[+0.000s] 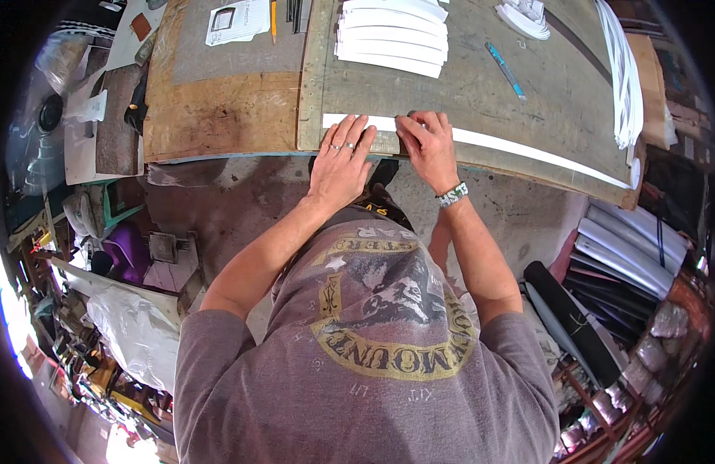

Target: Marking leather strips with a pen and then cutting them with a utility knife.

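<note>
Head view, on my remote feed. My left hand (pixel 340 166) lies palm down with its fingers extended and slightly apart, fingertips on a white strip (pixel 383 123); two fingers carry rings. It is opened out and presses flat, not grasping. My right hand (pixel 432 155) sits just beside it, fingers curled and bunched over the same strip. I cannot tell whether thumb and finger pinch the strip or only bear on it. Beaded bracelet (pixel 452 195) on the right wrist.

Strip position: begins just left of the left fingertips, passes under both hands, then runs rightward along the near edge of a worn board (pixel 373 93).

Surroundings, taken from the hands: straight beyond them, a fanned stack of white pieces (pixel 392 39). Beyond and to the right of the right hand, a slim blue tool (pixel 505 71), type unclear to me; farther out, a bunched white coil (pixel 525 19). Well to the right, a bundle of long white strips (pixel 626 85) droops toward the board's edge. Beyond and left of the left hand, an orange pencil (pixel 273 22) beside papers (pixel 238 22). Below and right of the right hand, I log silver rolls (pixel 628 247).
</note>
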`<action>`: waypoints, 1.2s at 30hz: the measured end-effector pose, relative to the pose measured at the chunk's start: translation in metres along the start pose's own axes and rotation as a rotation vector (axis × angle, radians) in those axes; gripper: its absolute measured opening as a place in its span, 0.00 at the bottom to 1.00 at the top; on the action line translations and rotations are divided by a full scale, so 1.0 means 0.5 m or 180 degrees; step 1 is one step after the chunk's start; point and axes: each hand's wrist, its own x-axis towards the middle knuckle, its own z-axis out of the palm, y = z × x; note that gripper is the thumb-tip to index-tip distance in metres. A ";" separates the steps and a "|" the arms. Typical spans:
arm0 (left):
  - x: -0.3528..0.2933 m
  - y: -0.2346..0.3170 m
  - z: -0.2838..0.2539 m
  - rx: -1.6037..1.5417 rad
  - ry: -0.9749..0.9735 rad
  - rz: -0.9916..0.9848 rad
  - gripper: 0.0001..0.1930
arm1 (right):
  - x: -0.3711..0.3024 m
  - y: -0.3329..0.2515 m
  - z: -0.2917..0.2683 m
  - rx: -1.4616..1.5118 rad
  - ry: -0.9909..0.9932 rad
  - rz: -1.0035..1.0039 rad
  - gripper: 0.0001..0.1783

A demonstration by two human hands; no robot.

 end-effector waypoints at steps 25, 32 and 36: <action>-0.016 -0.046 -0.034 -0.0055 0.0014 -0.0029 0.37 | 0.001 -0.012 0.008 0.0054 -0.0010 -0.0055 0.15; -0.022 -0.051 -0.029 0.0064 -0.0031 -0.0056 0.38 | -0.059 0.060 -0.062 -0.0207 -0.0014 0.0398 0.17; -0.023 -0.054 -0.026 0.0064 0.0003 -0.0063 0.38 | -0.056 0.046 -0.072 -0.0179 -0.0213 0.0194 0.21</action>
